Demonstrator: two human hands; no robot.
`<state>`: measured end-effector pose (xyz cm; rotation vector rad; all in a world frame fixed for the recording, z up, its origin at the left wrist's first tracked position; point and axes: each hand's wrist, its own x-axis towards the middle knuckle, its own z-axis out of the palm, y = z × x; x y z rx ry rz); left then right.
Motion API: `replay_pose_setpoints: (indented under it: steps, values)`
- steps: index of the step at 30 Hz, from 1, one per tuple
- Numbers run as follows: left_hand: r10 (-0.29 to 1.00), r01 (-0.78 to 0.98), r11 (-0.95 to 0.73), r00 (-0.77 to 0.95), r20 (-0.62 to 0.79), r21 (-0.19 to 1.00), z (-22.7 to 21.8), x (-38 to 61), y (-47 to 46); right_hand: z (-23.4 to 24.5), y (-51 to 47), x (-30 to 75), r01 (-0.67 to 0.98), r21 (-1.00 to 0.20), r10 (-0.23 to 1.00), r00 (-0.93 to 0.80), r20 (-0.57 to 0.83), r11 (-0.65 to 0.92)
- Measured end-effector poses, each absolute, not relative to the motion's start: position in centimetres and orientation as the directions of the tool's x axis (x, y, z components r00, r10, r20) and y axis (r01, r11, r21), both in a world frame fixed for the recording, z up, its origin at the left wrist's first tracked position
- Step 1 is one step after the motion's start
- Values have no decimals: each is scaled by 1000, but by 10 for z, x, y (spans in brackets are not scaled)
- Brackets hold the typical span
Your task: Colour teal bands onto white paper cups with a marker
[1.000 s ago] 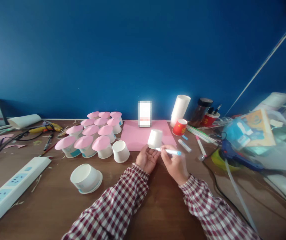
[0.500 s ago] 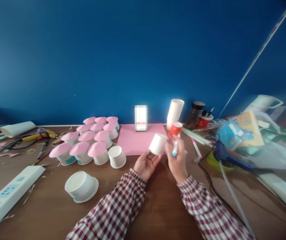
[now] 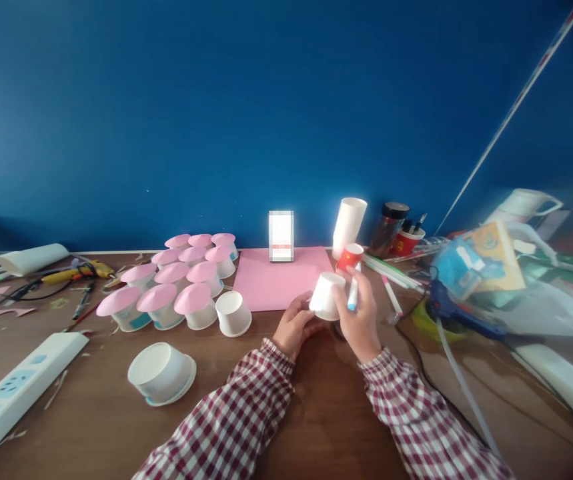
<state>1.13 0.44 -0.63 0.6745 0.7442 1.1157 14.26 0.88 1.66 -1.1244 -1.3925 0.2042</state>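
Observation:
My left hand (image 3: 291, 328) is closed on the lower rim of a white paper cup (image 3: 326, 297), which is held upside down and slightly tilted above the table. In my right hand (image 3: 361, 323) is a white marker (image 3: 353, 295) with a blue end, lying between the fingers. The right thumb also rests against the cup's side. To the left stand several upturned cups topped with pink paper cones (image 3: 195, 298). A bare upturned cup (image 3: 233, 313) is beside them, and a wider white tub (image 3: 161, 373) sits nearer to me.
Behind the cup lies a pink sheet (image 3: 281, 280). A stack of white cups (image 3: 349, 227), a red cup (image 3: 350, 256) and a dark jar (image 3: 389, 230) stand behind my right hand. At left are a power strip (image 3: 21, 400) and a yellow glue gun (image 3: 76, 272); plastic bags clutter the right.
The white cup has moved right and slightly down, and now stands more upright. My left fingers have closed on its rim, while my right thumb has come against its side.

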Motion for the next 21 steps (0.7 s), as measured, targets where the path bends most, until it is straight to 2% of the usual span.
replay_pose_setpoints:
  steps: [5,14,21]
  values:
    - [943,-482,258,316,-108,837,-8,6,7,17,10,146,479,-726,727,232,647,493]
    - [965,-612,176,262,-12,771,-18,15,10,16,4,139,419,-726,783,56,620,545]
    - [966,-596,175,257,-20,784,-19,14,11,13,4,137,425,-732,779,91,620,533]
